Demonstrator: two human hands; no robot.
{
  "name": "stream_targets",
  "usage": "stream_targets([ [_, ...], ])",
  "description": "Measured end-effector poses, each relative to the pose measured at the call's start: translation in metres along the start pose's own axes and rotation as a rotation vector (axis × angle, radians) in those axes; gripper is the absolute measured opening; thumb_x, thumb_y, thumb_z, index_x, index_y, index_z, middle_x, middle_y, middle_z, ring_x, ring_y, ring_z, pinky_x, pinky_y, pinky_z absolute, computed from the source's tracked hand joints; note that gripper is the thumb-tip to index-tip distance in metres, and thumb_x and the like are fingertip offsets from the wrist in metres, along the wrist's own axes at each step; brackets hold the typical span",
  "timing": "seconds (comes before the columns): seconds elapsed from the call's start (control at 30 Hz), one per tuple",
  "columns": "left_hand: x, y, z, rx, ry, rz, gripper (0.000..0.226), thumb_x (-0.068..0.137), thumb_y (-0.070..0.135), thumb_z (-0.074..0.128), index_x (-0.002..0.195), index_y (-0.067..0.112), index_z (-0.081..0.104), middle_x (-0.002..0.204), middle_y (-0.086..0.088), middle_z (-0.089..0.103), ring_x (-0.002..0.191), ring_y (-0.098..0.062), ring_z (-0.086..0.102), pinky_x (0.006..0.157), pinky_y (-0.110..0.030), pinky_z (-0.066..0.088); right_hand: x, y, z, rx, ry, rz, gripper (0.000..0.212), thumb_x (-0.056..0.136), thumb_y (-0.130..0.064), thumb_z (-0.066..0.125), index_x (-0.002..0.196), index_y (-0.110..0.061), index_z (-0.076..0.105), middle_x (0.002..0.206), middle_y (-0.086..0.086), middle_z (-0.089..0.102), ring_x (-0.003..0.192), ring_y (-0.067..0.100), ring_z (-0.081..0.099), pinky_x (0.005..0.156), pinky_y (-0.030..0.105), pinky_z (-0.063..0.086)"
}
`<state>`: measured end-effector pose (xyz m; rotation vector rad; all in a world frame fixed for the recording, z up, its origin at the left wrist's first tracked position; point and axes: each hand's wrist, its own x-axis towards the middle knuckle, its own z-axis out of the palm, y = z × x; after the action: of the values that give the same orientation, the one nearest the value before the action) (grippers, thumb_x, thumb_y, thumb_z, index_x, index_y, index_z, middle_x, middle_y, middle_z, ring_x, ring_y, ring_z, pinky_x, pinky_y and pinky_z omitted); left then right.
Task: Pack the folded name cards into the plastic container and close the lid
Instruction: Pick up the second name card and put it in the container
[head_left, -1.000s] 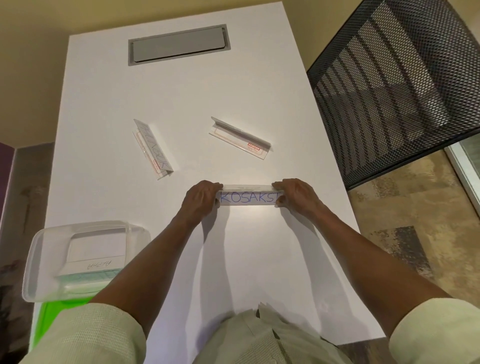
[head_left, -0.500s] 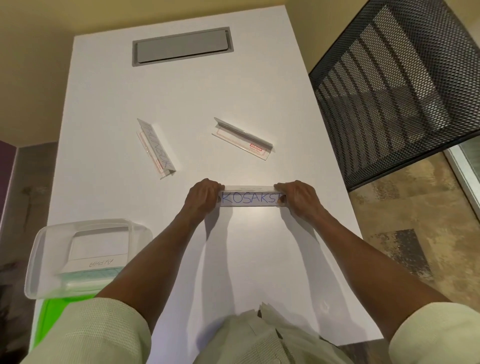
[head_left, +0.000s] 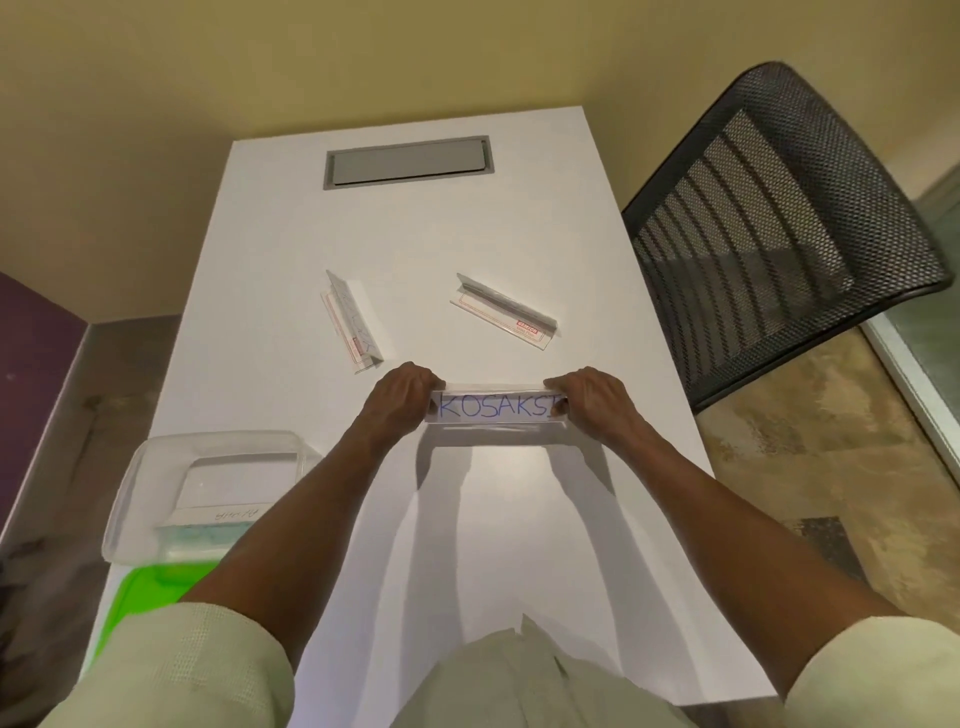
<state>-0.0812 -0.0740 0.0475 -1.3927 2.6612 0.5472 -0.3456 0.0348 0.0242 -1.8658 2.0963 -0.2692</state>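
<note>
Both hands are clamped on one folded name card (head_left: 496, 407), the left hand (head_left: 400, 395) pinching its left end and the right hand (head_left: 589, 396) its right end; the card is held level above the white desk (head_left: 467, 234), its face lettered "KOSAKSI" in blue, and its shadow falls on the desk just below it. Two more folded name cards lie on the desk beyond the hands: one tent card (head_left: 352, 322) just past the left hand, angled lengthwise away from the person, and another tent card (head_left: 506, 312) farther right, slanted, with a small red label near its right end; the two are well apart from each other. The clear plastic container (head_left: 130, 493) sits open at the desk's near left corner, partly behind the left forearm; a card with handwriting too faint to read lies inside it. A bright green lid (head_left: 140, 597) lies just nearer than the container, under the left sleeve. A grey cable hatch (head_left: 408, 162) is set into the far end of the desk; a black mesh chair (head_left: 779, 208) stands at the right.
</note>
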Motion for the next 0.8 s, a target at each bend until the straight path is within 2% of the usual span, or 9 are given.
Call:
stream_targets([
  [0.17,-0.021,-0.008,-0.018,-0.017,0.056,-0.018,0.037,0.088,0.002,0.057,0.123,0.008,0.066,0.111,-0.012,0.073,0.110,-0.029,0.061,0.096,-0.036,0.046,-0.004,-0.022,-0.011,-0.064,0.039,-0.063,0.027,0.087,-0.022,0.063,0.113,-0.019,0.068,0.101,0.010,0.073,0.097,0.033,0.062,0.066,0.029,0.032],
  [0.27,-0.036,-0.018,-0.027,-0.015,0.102,-0.040,0.034,0.089,0.009,0.064,0.123,0.010,0.066,0.117,-0.013,0.070,0.114,-0.029,0.059,0.096,-0.031,0.043,-0.006,-0.038,-0.017,-0.100,0.061,-0.096,0.028,0.087,-0.023,0.064,0.114,-0.020,0.067,0.103,0.008,0.073,0.099,0.032,0.062,0.067,0.030,0.035],
  [0.4,-0.055,-0.031,-0.039,-0.026,0.147,-0.056,0.036,0.089,0.005,0.062,0.125,0.009,0.065,0.119,-0.012,0.070,0.117,-0.030,0.057,0.095,-0.029,0.041,-0.008,-0.061,-0.021,-0.093,0.082,-0.131,0.033,0.087,-0.021,0.063,0.119,-0.019,0.065,0.109,0.006,0.072,0.104,0.030,0.061,0.072,0.031,0.040],
  [0.53,-0.075,-0.050,-0.054,-0.001,0.141,-0.067,0.039,0.087,0.004,0.062,0.125,0.010,0.065,0.118,-0.015,0.069,0.114,-0.033,0.058,0.092,-0.031,0.042,-0.008,-0.088,-0.024,-0.087,0.111,-0.177,0.026,0.083,-0.017,0.063,0.109,-0.018,0.068,0.100,0.006,0.073,0.098,0.032,0.061,0.066,0.028,0.033],
  [0.7,-0.101,-0.078,-0.069,-0.006,0.172,-0.115,0.039,0.086,0.005,0.063,0.123,0.013,0.067,0.113,-0.016,0.070,0.111,-0.032,0.058,0.091,-0.032,0.044,-0.008,-0.126,-0.020,-0.096,0.139,-0.245,0.030,0.084,-0.017,0.063,0.113,-0.014,0.068,0.104,0.009,0.072,0.101,0.034,0.061,0.074,0.036,0.046],
  [0.8,-0.116,-0.098,-0.076,-0.018,0.186,-0.144,0.040,0.086,0.003,0.062,0.125,0.012,0.065,0.115,-0.015,0.070,0.113,-0.031,0.058,0.093,-0.031,0.043,-0.006,-0.153,-0.019,-0.112,0.118,-0.279,0.020,0.081,-0.017,0.062,0.098,-0.014,0.070,0.090,0.011,0.071,0.092,0.035,0.061,0.062,0.033,0.038],
])
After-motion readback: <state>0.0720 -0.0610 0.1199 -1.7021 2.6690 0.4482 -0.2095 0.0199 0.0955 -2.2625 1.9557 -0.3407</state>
